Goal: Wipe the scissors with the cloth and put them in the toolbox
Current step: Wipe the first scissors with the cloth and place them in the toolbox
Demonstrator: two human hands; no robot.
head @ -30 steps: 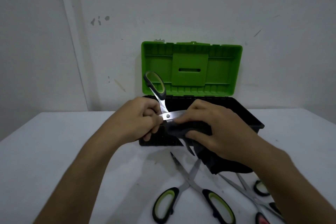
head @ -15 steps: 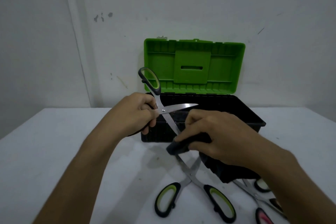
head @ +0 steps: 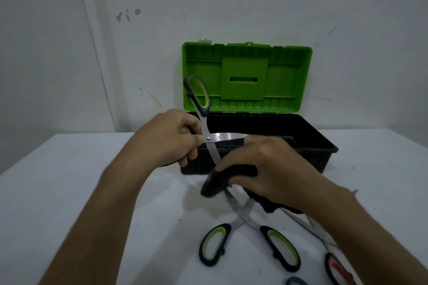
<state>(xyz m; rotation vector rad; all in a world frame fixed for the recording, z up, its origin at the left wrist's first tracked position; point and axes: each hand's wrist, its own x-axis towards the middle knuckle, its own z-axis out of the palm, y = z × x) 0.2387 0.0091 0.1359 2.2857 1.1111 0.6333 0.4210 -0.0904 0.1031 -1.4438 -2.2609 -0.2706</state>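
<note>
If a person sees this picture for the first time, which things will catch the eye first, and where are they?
The bright green lid of the open toolbox stands out at the back of the white table, against the wall. In front of it, the left hand holds open scissors while the right hand presses a dark cloth around one blade. Nearer the camera, another open pair with green handles lies flat on the table.

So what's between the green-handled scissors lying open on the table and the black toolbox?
In the head view, the right hand hangs over that stretch, pinching the dark cloth around the lower blade of the held scissors; beneath is bare white table.
</note>
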